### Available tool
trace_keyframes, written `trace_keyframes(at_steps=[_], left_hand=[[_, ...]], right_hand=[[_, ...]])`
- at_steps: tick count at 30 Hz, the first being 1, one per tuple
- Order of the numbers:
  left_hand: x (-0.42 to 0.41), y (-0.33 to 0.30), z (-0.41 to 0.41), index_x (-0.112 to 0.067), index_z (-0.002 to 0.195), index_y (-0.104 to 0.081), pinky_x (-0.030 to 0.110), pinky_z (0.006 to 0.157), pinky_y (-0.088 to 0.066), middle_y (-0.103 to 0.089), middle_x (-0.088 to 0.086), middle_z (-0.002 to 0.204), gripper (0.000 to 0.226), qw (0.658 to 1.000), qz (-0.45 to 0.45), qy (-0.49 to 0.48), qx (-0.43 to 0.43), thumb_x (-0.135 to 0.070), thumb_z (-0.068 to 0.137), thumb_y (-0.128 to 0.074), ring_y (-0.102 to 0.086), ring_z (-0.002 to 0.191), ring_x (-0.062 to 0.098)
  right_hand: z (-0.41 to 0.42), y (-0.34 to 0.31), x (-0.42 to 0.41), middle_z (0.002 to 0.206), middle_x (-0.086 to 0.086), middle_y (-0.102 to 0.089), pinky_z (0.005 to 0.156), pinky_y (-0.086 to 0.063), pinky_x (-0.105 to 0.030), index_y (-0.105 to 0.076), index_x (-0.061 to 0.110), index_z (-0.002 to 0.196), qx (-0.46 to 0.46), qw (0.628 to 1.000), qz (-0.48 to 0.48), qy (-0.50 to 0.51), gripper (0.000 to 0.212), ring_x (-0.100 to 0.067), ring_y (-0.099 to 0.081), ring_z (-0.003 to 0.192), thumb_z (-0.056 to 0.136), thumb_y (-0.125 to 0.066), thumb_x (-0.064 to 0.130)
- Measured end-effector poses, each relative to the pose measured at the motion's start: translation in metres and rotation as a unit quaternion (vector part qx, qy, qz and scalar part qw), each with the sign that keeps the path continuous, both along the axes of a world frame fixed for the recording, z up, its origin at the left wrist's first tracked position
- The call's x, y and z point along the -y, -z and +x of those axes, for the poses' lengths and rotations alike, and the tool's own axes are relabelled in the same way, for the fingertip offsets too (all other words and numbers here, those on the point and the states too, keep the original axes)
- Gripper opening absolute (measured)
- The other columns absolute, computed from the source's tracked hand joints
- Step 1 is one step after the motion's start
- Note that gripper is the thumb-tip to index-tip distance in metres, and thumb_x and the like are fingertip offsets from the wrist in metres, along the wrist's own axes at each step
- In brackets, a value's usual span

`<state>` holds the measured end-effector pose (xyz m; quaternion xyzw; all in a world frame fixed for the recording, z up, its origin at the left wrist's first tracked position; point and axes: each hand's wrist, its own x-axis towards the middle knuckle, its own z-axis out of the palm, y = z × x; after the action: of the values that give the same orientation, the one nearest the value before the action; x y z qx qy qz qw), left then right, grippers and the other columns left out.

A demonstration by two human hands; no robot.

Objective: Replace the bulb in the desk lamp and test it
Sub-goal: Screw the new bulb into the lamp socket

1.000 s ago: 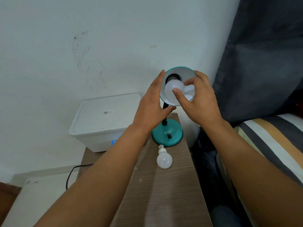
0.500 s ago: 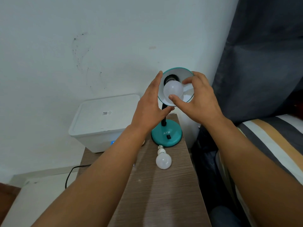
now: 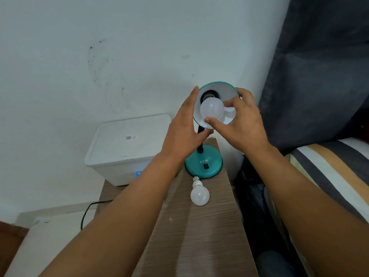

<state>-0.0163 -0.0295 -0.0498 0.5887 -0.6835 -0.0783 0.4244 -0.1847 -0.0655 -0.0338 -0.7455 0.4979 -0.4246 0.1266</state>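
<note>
The bulb [image 3: 212,109] I am working on sits in the socket at the throat of the teal lamp shade [image 3: 229,90], its white globe facing me. My right hand [image 3: 242,124] pinches the globe, thumb under it and fingertips on its upper right side. My left hand [image 3: 184,126] lies flat-fingered against the left rim of the shade, thumb below it, steadying it; it grips nothing.

I judge this bulb to be light, smooth and a bit slippery, with a shell that could crack if I squeeze hard. The best hold is around the widest part of the globe with spread fingertips, turning gently. The shade rides on a bendy black neck [image 3: 200,142], so it will swing unless my left hand braces it. Whether the thread is fully seated I cannot tell, since the base is hidden in the dark socket.

Below, the lamp's round teal base [image 3: 203,166] stands at the far end of the narrow wooden table [image 3: 189,236], its black switch [image 3: 206,166] facing me. Just nearer than the base lies a second bulb [image 3: 199,193] on its side, screw cap pointing toward the base.

To the left stands a white lidded bin [image 3: 127,148]; its lid is shut, so I cannot see what it holds. A black cable [image 3: 87,211] runs below it. To the right are a dark curtain [image 3: 319,66] and striped bedding [image 3: 335,176].
</note>
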Motion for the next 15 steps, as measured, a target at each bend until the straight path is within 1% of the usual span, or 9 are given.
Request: trace_keyframes(at_steps=[4, 7, 10, 15], left_hand=[[-0.0014, -0.0002, -0.0019, -0.032, 0.159, -0.016, 0.026, 0.109, -0.041, -0.033, -0.013, 0.16, 0.106, 1.0, 0.004, -0.004, -0.004, -0.036, 0.079, -0.085, -0.039, 0.142, 0.007], [-0.003, -0.0012, -0.003, -0.033, 0.159, -0.016, 0.03, 0.109, -0.044, -0.035, -0.012, 0.159, 0.106, 1.0, 0.006, -0.007, -0.011, -0.036, 0.079, -0.085, -0.043, 0.139, 0.008], [-0.0039, -0.0021, -0.0031, -0.033, 0.159, -0.016, 0.033, 0.107, -0.046, -0.037, -0.012, 0.158, 0.106, 1.0, 0.007, -0.014, -0.011, -0.037, 0.079, -0.085, -0.045, 0.138, 0.009], [-0.0079, -0.0058, -0.005, -0.032, 0.159, -0.015, 0.03, 0.107, -0.044, -0.037, -0.011, 0.158, 0.106, 1.0, 0.014, -0.025, 0.001, -0.038, 0.079, -0.084, -0.042, 0.14, 0.009]], right_hand=[[0.0033, 0.0031, -0.0011, 0.144, 0.0, -0.041, 0.092, -0.044, -0.025, -0.063, 0.01, 0.112, 0.015, 1.0, -0.002, 0.012, 0.059, -0.014, -0.051, 0.119, 0.074, -0.078, 0.053], [0.0071, 0.0046, -0.0021, 0.141, -0.002, -0.043, 0.089, -0.042, -0.021, -0.062, 0.009, 0.109, 0.028, 0.999, -0.011, 0.013, 0.057, -0.014, -0.051, 0.119, 0.076, -0.076, 0.053], [0.009, 0.0054, -0.0024, 0.141, -0.003, -0.044, 0.088, -0.042, -0.02, -0.062, 0.009, 0.107, 0.035, 0.999, -0.015, 0.01, 0.056, -0.016, -0.051, 0.12, 0.076, -0.076, 0.053], [0.0074, 0.0051, -0.0043, 0.143, -0.001, -0.042, 0.089, -0.038, -0.018, -0.063, 0.009, 0.109, 0.027, 1.0, -0.007, 0.014, 0.056, -0.015, -0.048, 0.123, 0.076, -0.076, 0.054]])
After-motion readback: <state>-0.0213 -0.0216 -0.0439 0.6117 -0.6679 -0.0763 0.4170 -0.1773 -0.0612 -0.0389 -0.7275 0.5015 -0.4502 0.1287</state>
